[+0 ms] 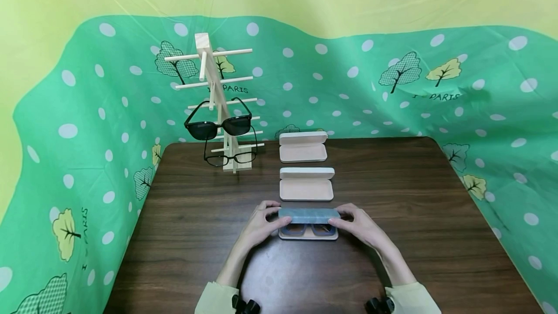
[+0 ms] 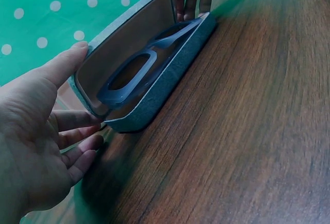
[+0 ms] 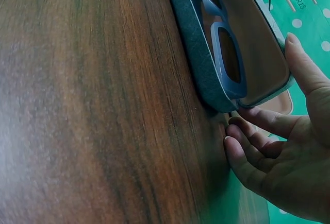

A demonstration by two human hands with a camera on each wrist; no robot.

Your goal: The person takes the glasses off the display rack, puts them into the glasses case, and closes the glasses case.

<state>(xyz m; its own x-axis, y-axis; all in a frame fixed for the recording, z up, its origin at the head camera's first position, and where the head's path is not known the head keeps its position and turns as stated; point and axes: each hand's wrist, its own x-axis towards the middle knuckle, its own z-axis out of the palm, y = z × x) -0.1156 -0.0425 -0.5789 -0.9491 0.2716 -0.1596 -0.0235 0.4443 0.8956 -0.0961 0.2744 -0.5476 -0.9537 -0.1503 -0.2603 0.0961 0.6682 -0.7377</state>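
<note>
Head view, left hand (image 1: pixel 258 227) and right hand (image 1: pixel 361 227) pinching tilted lid (image 1: pixel 309 215) of mottled blue case (image 1: pixel 308 237), glasses (image 1: pixel 323 230) inside, grained tabletop (image 1: pixel 401 183).

Brown table (image 1: pixel 418 207), blue glasses case (image 1: pixel 309 215), two pale cases (image 1: pixel 306 190), rack (image 1: pixel 220 90)

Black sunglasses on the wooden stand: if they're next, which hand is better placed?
Left hand, probably: the black sunglasses sit on that side, farther from the right hand. Both hands hold the blue glasses case, so left must let go.
</note>
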